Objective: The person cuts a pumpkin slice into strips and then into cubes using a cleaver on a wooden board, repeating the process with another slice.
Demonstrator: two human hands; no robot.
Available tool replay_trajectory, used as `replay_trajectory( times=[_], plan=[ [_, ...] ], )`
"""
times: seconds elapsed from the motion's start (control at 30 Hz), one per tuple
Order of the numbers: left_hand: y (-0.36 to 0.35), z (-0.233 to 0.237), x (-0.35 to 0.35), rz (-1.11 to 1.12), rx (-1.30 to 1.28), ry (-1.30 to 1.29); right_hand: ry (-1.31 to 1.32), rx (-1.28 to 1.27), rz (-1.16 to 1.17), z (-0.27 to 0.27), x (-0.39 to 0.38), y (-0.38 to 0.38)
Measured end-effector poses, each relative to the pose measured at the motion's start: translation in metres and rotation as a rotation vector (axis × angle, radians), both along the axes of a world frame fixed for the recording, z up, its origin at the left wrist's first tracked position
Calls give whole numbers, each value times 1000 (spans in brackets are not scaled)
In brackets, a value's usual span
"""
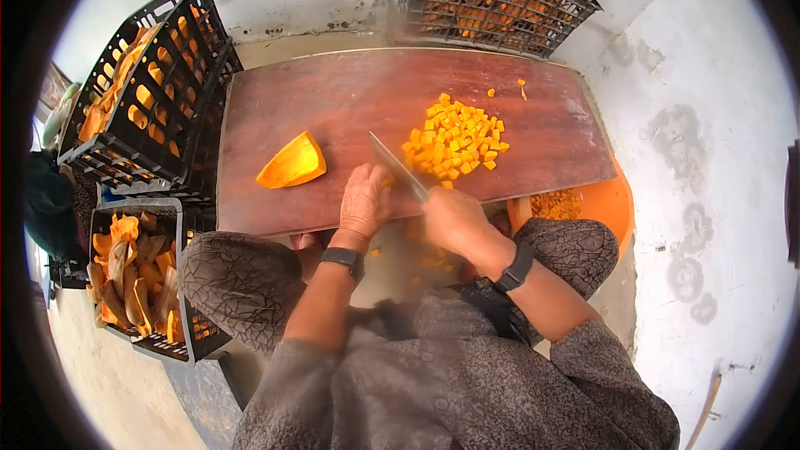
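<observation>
My right hand (457, 218) is closed around the handle of a knife (398, 165), whose blade points up and left over the near edge of the red-brown board (275, 92). Just left of the blade, my left hand (364, 200) rests with curled fingers. A little orange shows at its fingertips, but what they hold is hidden. Beyond the knife, to the right, lies a heap of orange pumpkin cubes (457, 137). A large pumpkin wedge (293, 162) sits on the board, left of my left hand and apart from it.
Black crates (137, 108) with pumpkin pieces stand at the left. Another crate (182, 271) there holds peel-like strips. Stacked crates (504, 4) stand behind the board. An orange tub (621, 200) with small pieces sits under the board's right end. A white wall (700, 83) rises at the right.
</observation>
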State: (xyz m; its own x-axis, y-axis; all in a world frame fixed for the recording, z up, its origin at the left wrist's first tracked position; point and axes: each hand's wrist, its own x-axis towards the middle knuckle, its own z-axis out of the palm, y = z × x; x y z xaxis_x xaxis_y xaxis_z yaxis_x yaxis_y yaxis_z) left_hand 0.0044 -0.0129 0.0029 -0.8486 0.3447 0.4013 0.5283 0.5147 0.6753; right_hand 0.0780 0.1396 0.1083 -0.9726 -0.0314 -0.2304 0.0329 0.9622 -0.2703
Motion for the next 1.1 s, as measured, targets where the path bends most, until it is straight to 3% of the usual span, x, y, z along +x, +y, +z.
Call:
replay_trajectory(
  times=[0.37,0.43,0.57,1.1],
  plan=[
    [2,9,2,19,43,95,203,-46,-63,-44,-13,16],
    [1,8,3,36,31,92,223,-135,-201,-24,-8,12],
    [0,3,1,32,18,92,148,-181,-229,4,-6,10],
    [0,-2,0,25,41,93,92,-104,-25,19,17,9]
  ],
)
